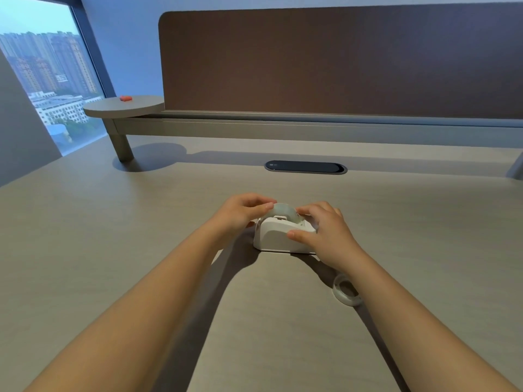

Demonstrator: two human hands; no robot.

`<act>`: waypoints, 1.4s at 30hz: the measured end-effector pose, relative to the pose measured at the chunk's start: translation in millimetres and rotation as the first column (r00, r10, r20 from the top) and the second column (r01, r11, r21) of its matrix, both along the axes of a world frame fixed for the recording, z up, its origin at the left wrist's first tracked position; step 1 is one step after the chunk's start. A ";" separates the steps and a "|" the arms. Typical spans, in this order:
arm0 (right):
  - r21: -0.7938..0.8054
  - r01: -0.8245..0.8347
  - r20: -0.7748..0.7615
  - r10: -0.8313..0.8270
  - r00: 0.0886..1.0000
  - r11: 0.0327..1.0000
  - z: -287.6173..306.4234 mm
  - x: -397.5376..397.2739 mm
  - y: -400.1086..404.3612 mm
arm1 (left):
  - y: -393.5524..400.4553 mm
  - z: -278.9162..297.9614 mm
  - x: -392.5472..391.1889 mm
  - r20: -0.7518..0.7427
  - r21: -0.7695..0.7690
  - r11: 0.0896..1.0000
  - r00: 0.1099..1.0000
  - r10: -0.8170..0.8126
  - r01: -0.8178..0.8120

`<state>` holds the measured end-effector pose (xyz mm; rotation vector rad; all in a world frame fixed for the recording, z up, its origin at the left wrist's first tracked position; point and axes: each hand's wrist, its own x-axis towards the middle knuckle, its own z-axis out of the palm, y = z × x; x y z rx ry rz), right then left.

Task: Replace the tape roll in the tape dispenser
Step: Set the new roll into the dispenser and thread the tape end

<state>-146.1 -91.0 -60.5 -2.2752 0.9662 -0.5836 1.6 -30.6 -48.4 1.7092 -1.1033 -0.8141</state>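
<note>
Pinching the seated tape roll [284, 211] from its left, the left hand [240, 212] works it while the right hand [325, 230] clasps the white tape dispenser [276, 236] steady mid-desk [141, 222]; a spare roll [346, 290] lies toward the right edge.

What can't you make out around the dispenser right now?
- Head view: the cutter end of the tape dispenser is hidden by the right hand.
- Tape roll seating: covered by fingers of the left hand.
- Spare roll: partly behind the right forearm; too blurred to judge the tape left.
</note>
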 end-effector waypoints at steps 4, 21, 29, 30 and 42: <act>0.005 0.011 0.007 -0.011 1.000 1.000 -1.1 1.8 -1.3 | -1.6 -2.9 -0.5 -0.044 -0.031 0.999 0.999 -0.018 0.017; 0.071 0.021 0.062 -0.025 0.998 0.997 24.8 13.0 -4.4 | 9.4 -3.8 -4.6 -0.111 -0.109 0.991 0.992 0.067 -0.079; 0.076 0.037 -0.028 -0.035 0.999 0.996 42.2 11.8 -10.2 | 12.0 -1.3 -4.0 0.019 -0.104 0.990 0.995 0.095 -0.093; 0.079 0.028 -0.062 -0.023 0.998 0.997 43.7 11.9 -10.9 | 11.9 -1.2 -4.5 0.036 -0.101 0.991 0.995 0.092 -0.088; 0.182 0.112 -0.146 -0.086 0.986 0.977 46.8 20.1 -13.7 | 9.3 -3.8 -7.1 0.181 -0.022 1.000 0.984 0.001 0.003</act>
